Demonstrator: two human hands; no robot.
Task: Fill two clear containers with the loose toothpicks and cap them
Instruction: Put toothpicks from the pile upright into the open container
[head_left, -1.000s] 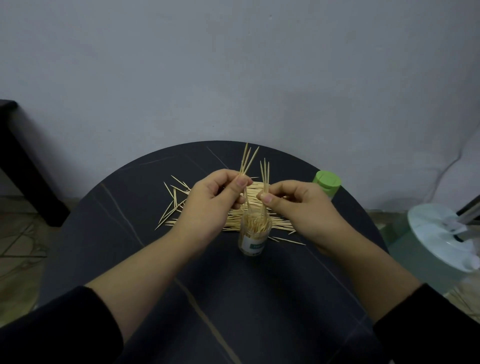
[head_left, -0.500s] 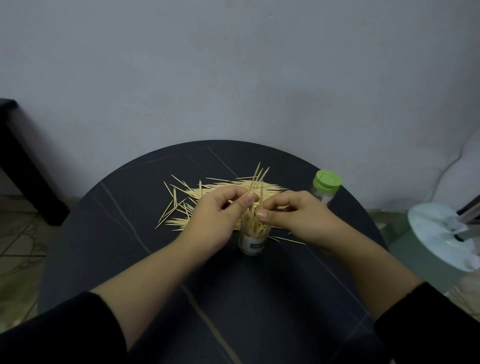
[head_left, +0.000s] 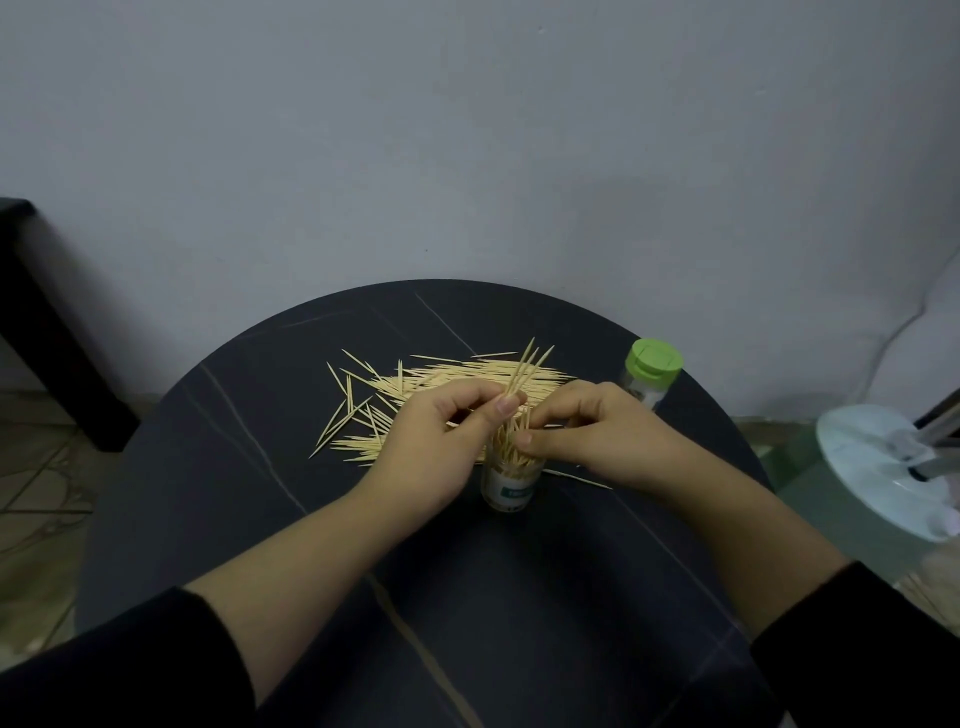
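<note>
My left hand (head_left: 436, 441) is curled, with thumb and forefinger pinching a small bunch of toothpicks (head_left: 529, 370) near its middle. My right hand (head_left: 587, 436) is also curled, its thumb and fingertips closing on the same bunch lower down, just above the rim of the open container (head_left: 511, 486). The bunch stands tilted, points up and leaning to the right, with its lower ends inside the container mouth among the toothpicks already there. The container stands upright on the dark round table (head_left: 249, 467), between my two hands. The loose pile (head_left: 415, 387) lies on the table just behind my hands. A second container (head_left: 649, 382), fitted with a green cap, stands near the table's right edge, apart from my right hand
</note>
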